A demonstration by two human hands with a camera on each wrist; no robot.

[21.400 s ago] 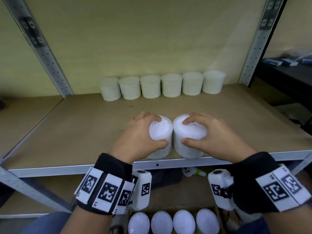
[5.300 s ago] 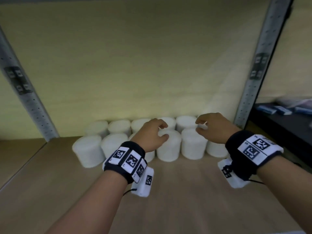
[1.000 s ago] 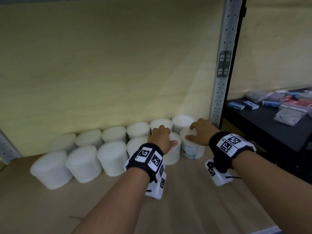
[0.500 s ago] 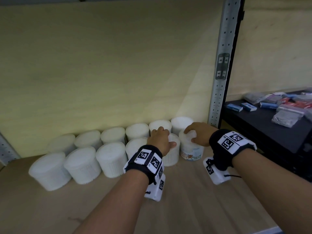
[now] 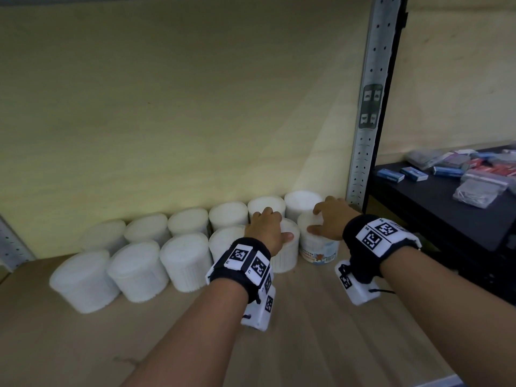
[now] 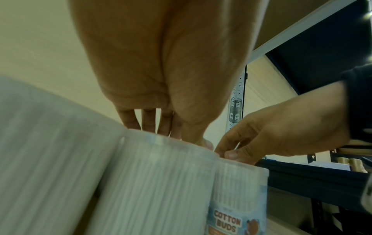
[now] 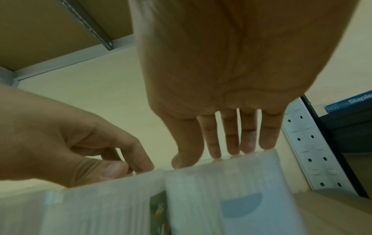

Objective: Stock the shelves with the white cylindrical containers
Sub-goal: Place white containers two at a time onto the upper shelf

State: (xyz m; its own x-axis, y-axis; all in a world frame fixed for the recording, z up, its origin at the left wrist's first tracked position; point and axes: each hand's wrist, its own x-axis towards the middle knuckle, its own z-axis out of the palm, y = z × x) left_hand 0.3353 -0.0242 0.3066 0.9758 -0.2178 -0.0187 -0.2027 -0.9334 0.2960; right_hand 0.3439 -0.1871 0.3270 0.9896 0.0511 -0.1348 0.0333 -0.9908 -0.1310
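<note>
Two rows of white ribbed cylindrical containers [image 5: 184, 263] stand against the back wall of the wooden shelf [image 5: 321, 331]. My left hand [image 5: 265, 230] grips from above the lid of a front-row container [image 5: 284, 258], which also shows in the left wrist view [image 6: 157, 182]. My right hand [image 5: 329, 216] grips the lid of the rightmost front container [image 5: 318, 247], the one with a blue "Cotton Buds" label [image 6: 239, 190]. In the right wrist view my right fingertips [image 7: 249, 147] touch that lid [image 7: 225, 167]. Both containers stand upright on the board, side by side.
A perforated metal upright [image 5: 368, 107] stands just right of the containers. Beyond it a black shelf [image 5: 446, 219] holds small blue boxes [image 5: 391, 174] and plastic bags. The wooden shelf board extends toward me in front of the rows.
Both hands stay on the same two front-row containers. My right hand's fingers have curled further over the labelled container's lid, and the container has barely shifted.
</note>
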